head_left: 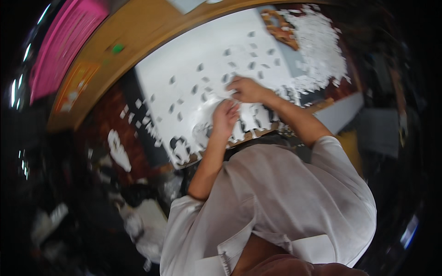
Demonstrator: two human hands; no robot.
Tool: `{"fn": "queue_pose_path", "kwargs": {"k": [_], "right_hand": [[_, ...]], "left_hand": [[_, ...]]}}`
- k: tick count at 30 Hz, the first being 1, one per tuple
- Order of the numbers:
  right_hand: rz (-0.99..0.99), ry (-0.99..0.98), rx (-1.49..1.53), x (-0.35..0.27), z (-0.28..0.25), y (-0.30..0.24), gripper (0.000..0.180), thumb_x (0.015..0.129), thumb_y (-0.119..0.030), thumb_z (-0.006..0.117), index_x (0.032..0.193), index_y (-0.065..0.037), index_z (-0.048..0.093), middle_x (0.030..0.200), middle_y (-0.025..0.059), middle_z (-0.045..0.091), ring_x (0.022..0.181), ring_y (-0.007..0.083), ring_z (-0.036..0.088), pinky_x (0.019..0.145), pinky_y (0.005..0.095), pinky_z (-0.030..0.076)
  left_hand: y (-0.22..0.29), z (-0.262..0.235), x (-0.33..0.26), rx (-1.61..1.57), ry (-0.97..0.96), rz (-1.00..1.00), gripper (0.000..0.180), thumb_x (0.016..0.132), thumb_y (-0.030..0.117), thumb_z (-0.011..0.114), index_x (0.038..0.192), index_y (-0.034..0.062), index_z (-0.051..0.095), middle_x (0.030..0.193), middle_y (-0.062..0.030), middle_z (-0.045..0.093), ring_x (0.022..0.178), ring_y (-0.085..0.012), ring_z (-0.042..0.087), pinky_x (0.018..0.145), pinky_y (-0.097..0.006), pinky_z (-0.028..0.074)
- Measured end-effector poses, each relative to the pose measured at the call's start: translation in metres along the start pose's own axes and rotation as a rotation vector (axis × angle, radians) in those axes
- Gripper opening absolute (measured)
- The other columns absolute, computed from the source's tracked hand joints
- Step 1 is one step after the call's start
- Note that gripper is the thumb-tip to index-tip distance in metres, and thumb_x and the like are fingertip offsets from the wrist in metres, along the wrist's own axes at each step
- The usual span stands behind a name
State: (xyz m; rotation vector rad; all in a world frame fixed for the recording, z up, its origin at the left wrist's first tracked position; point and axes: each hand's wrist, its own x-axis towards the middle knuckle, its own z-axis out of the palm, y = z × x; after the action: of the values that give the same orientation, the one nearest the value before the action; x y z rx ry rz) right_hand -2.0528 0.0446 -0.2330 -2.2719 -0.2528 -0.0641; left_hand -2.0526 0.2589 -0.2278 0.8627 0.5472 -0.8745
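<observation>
Both my hands work over a large white sheet [184, 60] scattered with small dark grey, four-sided pieces [200, 67]. My right hand [248, 89] is bent over the middle of the sheet, its fingers closed together close to several of these pieces. Just nearer to me and to the left, my left hand [225, 117] has its fingers curled in. Motion blur hides what either hand pinches, if anything. Along the sheet's near edge, below my hands, lie white cut-out pieces [180, 151] with irregular outlines.
Small white pieces form a big heap [320, 50] at the far right, beside a brown ring-shaped thing [281, 30]. More white scraps lie on the dark strip [142, 124] at left. A pink slatted object [69, 41] and a green dot-like thing [118, 48] are at far left.
</observation>
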Motion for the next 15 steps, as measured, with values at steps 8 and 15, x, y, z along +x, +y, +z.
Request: {"fn": "queue_pose_path", "kwargs": {"k": [8,15], "right_hand": [[0.105,-0.177,0.030,0.014,-0.030,-0.028,0.040,0.094,-0.014,0.073,0.133,-0.013,0.077,0.118,0.0178,0.072,0.111,0.0368,0.069,0.098,0.0429,0.056],[-0.130,-0.294,-0.092,0.031,-0.025,-0.025,0.040,0.094,-0.007,0.069,0.132,-0.017,0.077,0.116,0.0149,0.066,0.107,0.0361,0.068,0.091,0.0450,0.056]], "left_hand": [[-0.001,0.051,-0.012,0.077,0.272,0.332,0.034,0.106,0.020,0.068,0.133,0.0002,0.061,0.120,-0.0103,0.067,0.101,-0.0203,0.074,0.076,-0.029,0.058],[0.005,0.036,-0.003,0.112,0.308,0.347,0.026,0.108,0.020,0.066,0.126,0.0016,0.065,0.099,-0.0052,0.069,0.085,-0.0141,0.072,0.067,-0.026,0.058]]}}
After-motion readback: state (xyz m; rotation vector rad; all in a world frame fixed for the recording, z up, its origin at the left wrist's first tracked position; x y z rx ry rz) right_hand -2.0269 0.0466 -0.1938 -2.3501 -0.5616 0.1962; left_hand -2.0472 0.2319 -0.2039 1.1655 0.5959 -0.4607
